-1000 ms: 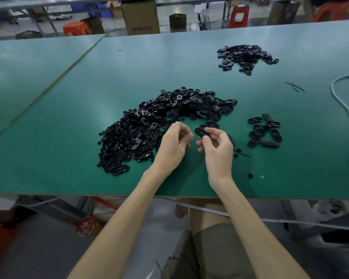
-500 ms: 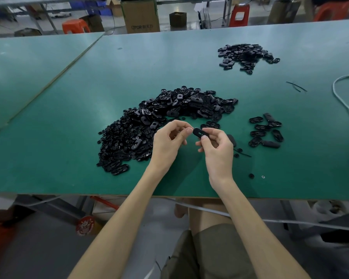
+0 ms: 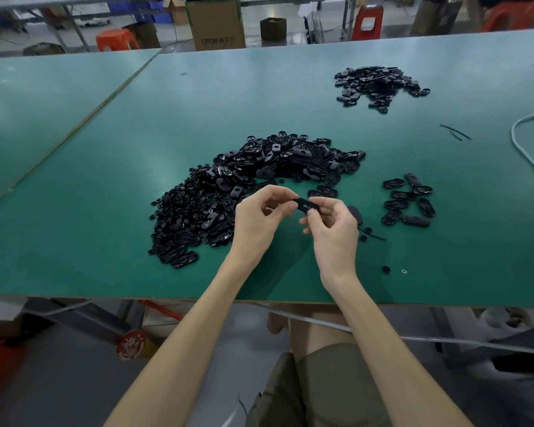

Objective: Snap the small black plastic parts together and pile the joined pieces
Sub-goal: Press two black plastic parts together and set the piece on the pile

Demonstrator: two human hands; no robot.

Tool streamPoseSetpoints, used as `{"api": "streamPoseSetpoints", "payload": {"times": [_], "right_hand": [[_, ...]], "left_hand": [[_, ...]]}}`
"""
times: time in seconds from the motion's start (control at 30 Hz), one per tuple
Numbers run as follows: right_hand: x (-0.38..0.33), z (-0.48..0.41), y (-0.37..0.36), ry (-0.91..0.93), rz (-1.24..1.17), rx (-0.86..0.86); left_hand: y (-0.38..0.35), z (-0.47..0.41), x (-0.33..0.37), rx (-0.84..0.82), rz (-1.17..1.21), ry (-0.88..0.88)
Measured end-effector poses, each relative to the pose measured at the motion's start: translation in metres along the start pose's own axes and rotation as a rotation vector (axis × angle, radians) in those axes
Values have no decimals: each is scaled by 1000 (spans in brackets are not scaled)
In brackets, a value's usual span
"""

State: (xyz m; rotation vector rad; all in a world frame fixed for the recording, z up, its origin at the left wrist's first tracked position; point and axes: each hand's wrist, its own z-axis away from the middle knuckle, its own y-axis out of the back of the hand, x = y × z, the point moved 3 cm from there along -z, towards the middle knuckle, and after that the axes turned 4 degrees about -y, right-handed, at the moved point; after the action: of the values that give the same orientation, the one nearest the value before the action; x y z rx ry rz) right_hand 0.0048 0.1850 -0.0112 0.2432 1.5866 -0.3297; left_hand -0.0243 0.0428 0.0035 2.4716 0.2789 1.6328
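Both of your hands meet just above the near part of the green-topped work table [image 3: 136, 167], and between them you hold one small black oval plastic part [image 3: 305, 205] with a little slot in its face. Your left hand [image 3: 259, 220] has its fingers curled, thumb and forefinger pinching the part's left end. Your right hand [image 3: 333, 238] pinches the right end the same way, its other fingers folded loosely below. Whether that is a single shell or two halves pressed together I cannot tell, since your fingertips cover both ends. Just behind and to the left of your left hand lies the large loose heap of small black plastic parts [image 3: 244, 192], curving from near the table's front edge up and round to the right. To the right of your right hand, apart from the heap, a small cluster of black oval pieces [image 3: 409, 200] lies flat on the table, some touching one another. Farther back on the right sits a second, smaller pile of black parts [image 3: 379, 84], well apart from the rest. Near the front edge, right of your wrist, a tiny black round bit [image 3: 386, 269] and a tiny pale ring [image 3: 404, 271] lie just beside each other. A white cable [image 3: 524, 149] loops along the table's right side, with two thin dark strips [image 3: 455, 131] near it.
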Motion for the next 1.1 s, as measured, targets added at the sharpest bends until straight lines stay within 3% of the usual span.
{"api": "streamPoseSetpoints", "payload": {"times": [0.4,1.1], "right_hand": [[0,0,-1,5,-49,-66],[4,-1,-1,15,-24,-63]], "left_hand": [[0,0,1,28,-126,-51],[-3,2,2,17,-83,27]]}}
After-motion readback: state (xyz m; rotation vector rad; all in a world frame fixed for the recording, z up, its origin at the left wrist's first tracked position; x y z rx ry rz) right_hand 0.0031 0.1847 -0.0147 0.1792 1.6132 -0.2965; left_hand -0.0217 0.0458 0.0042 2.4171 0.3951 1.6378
